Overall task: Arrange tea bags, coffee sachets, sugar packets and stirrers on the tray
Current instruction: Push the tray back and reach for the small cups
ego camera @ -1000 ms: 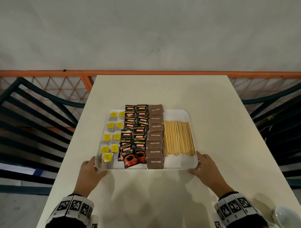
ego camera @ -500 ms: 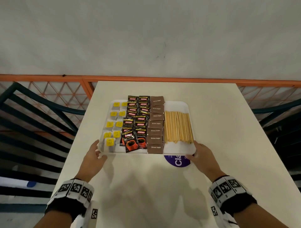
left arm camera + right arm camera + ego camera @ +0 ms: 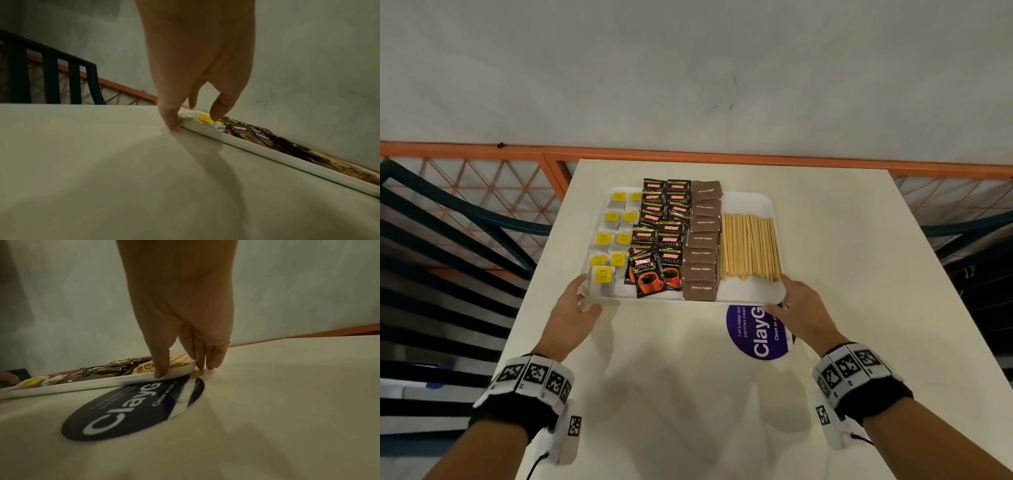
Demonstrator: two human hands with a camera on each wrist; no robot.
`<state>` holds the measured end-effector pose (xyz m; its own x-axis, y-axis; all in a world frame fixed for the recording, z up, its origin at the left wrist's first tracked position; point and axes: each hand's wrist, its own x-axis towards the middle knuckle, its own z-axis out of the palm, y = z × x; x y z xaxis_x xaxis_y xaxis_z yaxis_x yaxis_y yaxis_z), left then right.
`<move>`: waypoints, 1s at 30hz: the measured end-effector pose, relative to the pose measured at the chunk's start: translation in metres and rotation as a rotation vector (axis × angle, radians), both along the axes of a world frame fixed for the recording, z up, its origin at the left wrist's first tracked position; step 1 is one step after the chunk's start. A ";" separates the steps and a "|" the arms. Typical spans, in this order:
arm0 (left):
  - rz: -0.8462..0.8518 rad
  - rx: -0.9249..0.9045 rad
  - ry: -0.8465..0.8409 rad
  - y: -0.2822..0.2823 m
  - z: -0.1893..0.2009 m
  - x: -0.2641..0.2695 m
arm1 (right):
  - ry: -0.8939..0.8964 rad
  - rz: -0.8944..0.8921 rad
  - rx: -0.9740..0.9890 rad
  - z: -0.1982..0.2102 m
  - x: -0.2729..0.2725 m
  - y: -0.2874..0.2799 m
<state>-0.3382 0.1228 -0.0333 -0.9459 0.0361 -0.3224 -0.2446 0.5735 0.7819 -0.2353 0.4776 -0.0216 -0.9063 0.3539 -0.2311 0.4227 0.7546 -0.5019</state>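
A white tray (image 3: 748,202) lies on the cream table (image 3: 832,246). It holds yellow-tagged tea bags (image 3: 616,240) at the left, then black coffee sachets (image 3: 657,240), brown sugar packets (image 3: 702,253) and wooden stirrers (image 3: 750,246) at the right. My left hand (image 3: 585,291) touches the tray's near left corner with its thumb on the rim (image 3: 267,154), a finger hovering over the nearest tea bag (image 3: 205,117). My right hand (image 3: 780,291) presses on the near right corner: the thumb rests on the rim (image 3: 102,383), the fingertips on the table beside the stirrers (image 3: 179,361).
A round purple sticker (image 3: 760,335) is on the table just in front of the tray, partly under my right hand. Dark slatted chairs stand at the left (image 3: 448,240) and right (image 3: 979,240). An orange railing (image 3: 482,150) and a grey wall lie beyond the table's far edge.
The tray has slid away from me toward the table's far edge, uncovering the purple sticker. Both hands stayed at its near corners and moved forward with it.
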 end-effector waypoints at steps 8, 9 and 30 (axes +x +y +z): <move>-0.092 -0.223 0.171 0.022 0.019 0.049 | 0.006 -0.115 -0.048 0.018 0.054 -0.017; -0.126 -0.214 0.200 0.025 0.022 0.059 | 0.027 -0.126 -0.048 0.019 0.067 -0.019; -1.062 -0.015 0.186 0.216 0.029 0.290 | -0.194 -0.645 0.324 0.042 0.407 0.034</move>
<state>-0.0482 0.3384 -0.0041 -0.4670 0.8649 -0.1840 0.5061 0.4321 0.7464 0.1721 0.5114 0.0206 -0.4494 0.8789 -0.1599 0.8898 0.4244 -0.1678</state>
